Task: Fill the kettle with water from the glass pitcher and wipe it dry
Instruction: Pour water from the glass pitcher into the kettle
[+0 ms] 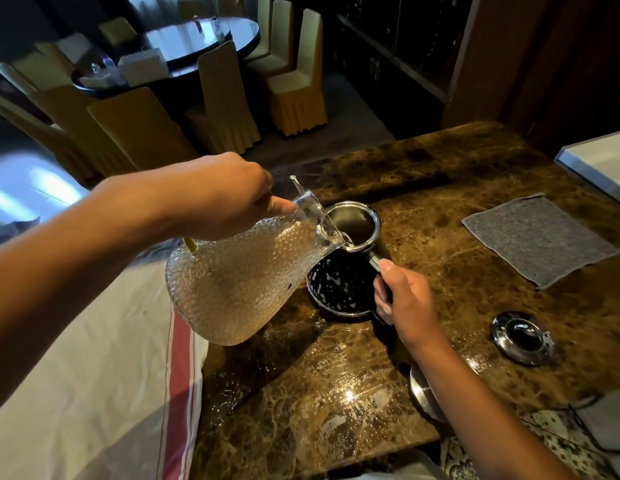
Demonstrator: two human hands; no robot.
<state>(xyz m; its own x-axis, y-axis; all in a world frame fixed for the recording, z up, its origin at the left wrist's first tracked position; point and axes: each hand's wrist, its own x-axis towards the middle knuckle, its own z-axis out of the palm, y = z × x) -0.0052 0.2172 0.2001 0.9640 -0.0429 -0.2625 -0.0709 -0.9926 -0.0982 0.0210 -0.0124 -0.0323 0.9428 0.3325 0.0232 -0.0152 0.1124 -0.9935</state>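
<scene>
Above kettle (350, 271), pitcher (246, 275), apparently left-gripped.

Pretty dim room you're in, warm light overall. Daylight glares pale blue off the floor (31, 192) at far left, and you get bright specular spots on the wet tabletop (350, 396). Wide-angle bending at the edges; background chairs (225, 98) look soft.

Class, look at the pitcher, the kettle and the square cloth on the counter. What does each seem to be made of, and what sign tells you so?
Pitcher: clear glass with a dimpled, hammered texture; you can see through it.
Kettle: probably polished steel at the rim, which is mirror-bright, with a glossy black body.
Cloth: grey fabric, seemingly microfibre; matte, fuzzy weave.
</scene>
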